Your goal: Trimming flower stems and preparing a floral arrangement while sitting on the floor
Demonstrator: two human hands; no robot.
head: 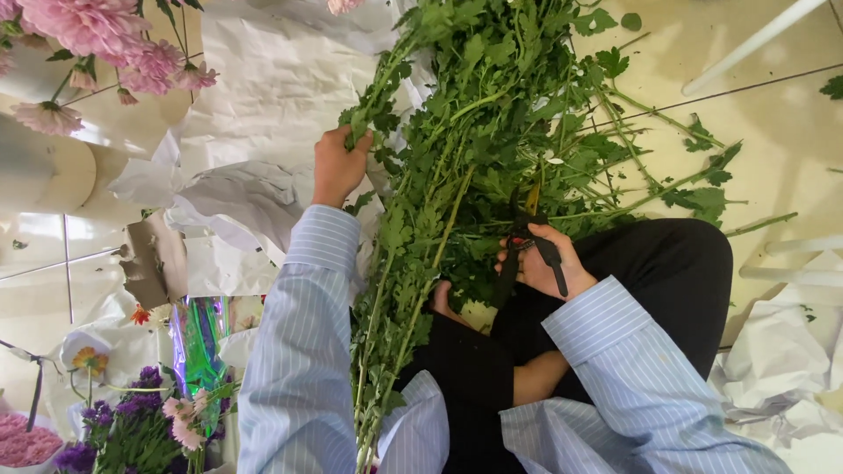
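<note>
The bunch of stems [457, 175] runs off the top edge, so any blooms are out of view, and its lower ends leave the bottom edge. Leaves hide the shears' [531, 241] blades. Foliage covers the left hand's [338, 162] fingertips. The pink flowers [97, 35] at the top left are cut off by the frame.

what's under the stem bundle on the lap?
Under the leafy stems: white wrapping paper, black trousers, tiled floor. The paper's middle part is covered by leaves.
</note>
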